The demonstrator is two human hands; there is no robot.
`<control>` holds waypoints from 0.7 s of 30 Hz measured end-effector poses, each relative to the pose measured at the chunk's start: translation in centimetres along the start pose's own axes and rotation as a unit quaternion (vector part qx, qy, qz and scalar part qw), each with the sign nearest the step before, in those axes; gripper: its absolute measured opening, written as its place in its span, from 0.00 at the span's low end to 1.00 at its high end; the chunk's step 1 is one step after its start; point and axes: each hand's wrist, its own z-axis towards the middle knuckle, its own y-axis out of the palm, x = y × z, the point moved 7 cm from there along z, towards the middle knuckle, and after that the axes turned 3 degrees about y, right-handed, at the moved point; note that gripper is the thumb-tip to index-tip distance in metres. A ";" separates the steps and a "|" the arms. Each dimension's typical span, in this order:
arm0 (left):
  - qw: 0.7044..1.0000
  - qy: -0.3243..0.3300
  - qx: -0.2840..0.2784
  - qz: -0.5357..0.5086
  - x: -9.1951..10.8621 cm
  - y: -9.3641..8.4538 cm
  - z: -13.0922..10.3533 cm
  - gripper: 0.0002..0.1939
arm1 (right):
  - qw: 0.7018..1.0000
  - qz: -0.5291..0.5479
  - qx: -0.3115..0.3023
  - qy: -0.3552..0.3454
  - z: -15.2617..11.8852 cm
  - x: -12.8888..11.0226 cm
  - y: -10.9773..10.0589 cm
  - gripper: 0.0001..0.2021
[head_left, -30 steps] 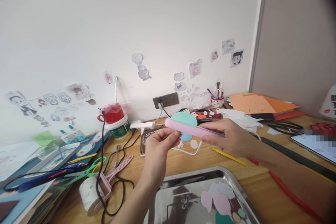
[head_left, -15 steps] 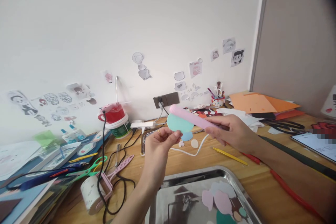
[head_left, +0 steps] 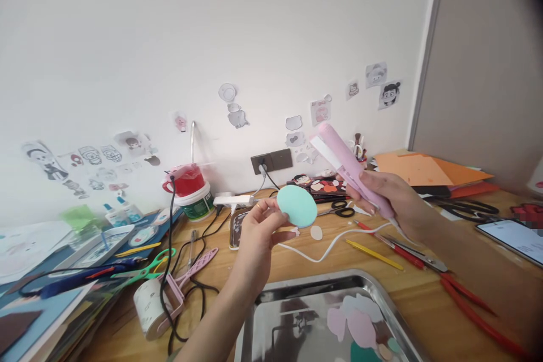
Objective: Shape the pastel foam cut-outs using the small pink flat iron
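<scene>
Between the thumb and fingers of my left hand (head_left: 263,227) is a mint-green oval cutout (head_left: 297,206), held up above the table. My right hand (head_left: 388,195) grips a pink mini hair straightener (head_left: 348,167), tilted up to the left with its plates slightly parted. A white cord (head_left: 318,260) runs from its handle end across the table. The straightener is apart from the cutout. In front of me a metal tray (head_left: 314,281) holds several pink, grey, green and beige cutouts (head_left: 360,325).
Green scissors (head_left: 146,271), a lint roller (head_left: 153,308) and black cables lie at left. A yellow pencil-like stick (head_left: 374,254), red-handled pliers (head_left: 466,300) and a phone (head_left: 513,239) are at right. Behind stand a red-and-white bucket (head_left: 193,198), a power strip (head_left: 233,200) and orange sheets (head_left: 418,172).
My right hand has lifted the straightener up and right, off the mint-green cutout, and its plates have parted. My left hand has turned the cutout so its face shows fully.
</scene>
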 end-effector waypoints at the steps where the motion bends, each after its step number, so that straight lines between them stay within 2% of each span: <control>1: 1.000 -0.002 -0.002 -0.003 -0.1 0.1 0.0 0.05 | 1.000 0.022 -0.001 0.005 0.0 0.1 0.3 0.13; 5: 1.000 -0.014 -0.010 0.014 -0.4 0.6 -0.2 0.07 | 0.997 0.046 0.022 0.056 -0.3 0.8 1.4 0.08; 9: 0.999 -0.023 -0.019 0.032 -0.7 1.0 -0.5 0.09 | 0.994 0.008 0.045 0.101 -0.9 1.0 2.3 0.15; 13: 0.999 -0.018 -0.028 0.027 -0.7 1.5 -0.6 0.09 | 0.994 -0.011 0.034 0.100 -1.4 0.3 3.0 0.15; 16: 0.999 -0.020 -0.036 0.025 -0.6 1.7 -0.7 0.09 | 0.994 -0.014 0.058 0.087 -1.7 -0.4 2.8 0.15; 21: 0.990 -0.058 -0.106 0.066 -0.9 2.6 -1.2 0.09 | 0.992 -0.017 0.095 0.080 -2.2 -1.4 2.7 0.12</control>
